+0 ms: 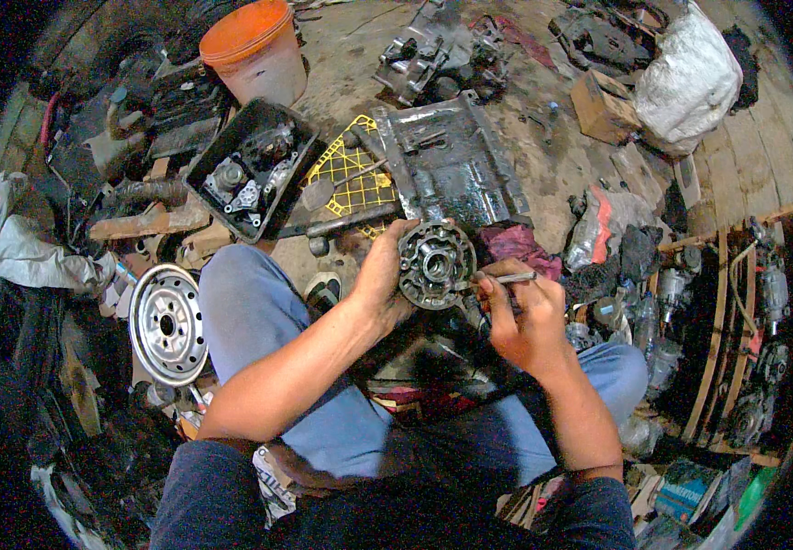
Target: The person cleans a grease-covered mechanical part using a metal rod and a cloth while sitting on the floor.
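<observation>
One round part (436, 265) sits gripped in left hand (384, 272), right hand (527, 313) pinching slim tool (519, 278) at its edge, apparently mid-work

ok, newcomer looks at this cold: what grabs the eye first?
Likely the bucket with the bright orange top, upper left on the floor, with the bulging white sack at upper right close behind. Then the silver wheel rim beside the person's left knee. Near the centre, the left hand holds a round metal part while the right hand holds a slim tool at its edge.
</observation>
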Available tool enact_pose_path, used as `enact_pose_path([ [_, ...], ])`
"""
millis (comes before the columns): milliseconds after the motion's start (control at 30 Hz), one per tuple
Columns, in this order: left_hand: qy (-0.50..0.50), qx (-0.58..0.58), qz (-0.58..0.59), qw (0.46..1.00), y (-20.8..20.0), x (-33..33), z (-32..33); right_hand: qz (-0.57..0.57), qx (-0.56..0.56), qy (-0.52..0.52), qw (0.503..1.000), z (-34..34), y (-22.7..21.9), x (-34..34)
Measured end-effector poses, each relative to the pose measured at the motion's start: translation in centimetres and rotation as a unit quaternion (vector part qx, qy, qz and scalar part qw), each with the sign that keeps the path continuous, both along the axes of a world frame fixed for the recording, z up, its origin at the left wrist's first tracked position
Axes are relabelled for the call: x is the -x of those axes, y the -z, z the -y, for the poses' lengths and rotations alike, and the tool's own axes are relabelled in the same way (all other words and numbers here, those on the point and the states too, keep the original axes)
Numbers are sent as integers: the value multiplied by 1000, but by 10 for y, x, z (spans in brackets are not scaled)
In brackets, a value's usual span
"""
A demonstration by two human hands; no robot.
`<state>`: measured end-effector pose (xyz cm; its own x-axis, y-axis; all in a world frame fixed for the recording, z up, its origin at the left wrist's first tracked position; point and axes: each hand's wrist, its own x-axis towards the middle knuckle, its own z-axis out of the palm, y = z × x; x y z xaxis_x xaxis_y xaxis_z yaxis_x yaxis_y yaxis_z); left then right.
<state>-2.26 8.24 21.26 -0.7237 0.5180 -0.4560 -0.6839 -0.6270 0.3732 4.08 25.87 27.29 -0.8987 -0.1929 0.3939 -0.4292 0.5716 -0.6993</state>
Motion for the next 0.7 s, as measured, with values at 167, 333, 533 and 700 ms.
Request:
enact_pose_path([
  [167,-16,27,14,999,-9,-1,-1,-30,12,7,999,0,4,4],
  [333,-27,61,7,998,-10,-1,-2,-67,-23,-36,997,1,11,5],
  [533,-22,55,19,998,-12,-2,0,-77,-45,-49,995,0,15,9],
  [700,-29,48,11,998,-7,0,-1,-57,-51,-63,995,-1,13,7],
])
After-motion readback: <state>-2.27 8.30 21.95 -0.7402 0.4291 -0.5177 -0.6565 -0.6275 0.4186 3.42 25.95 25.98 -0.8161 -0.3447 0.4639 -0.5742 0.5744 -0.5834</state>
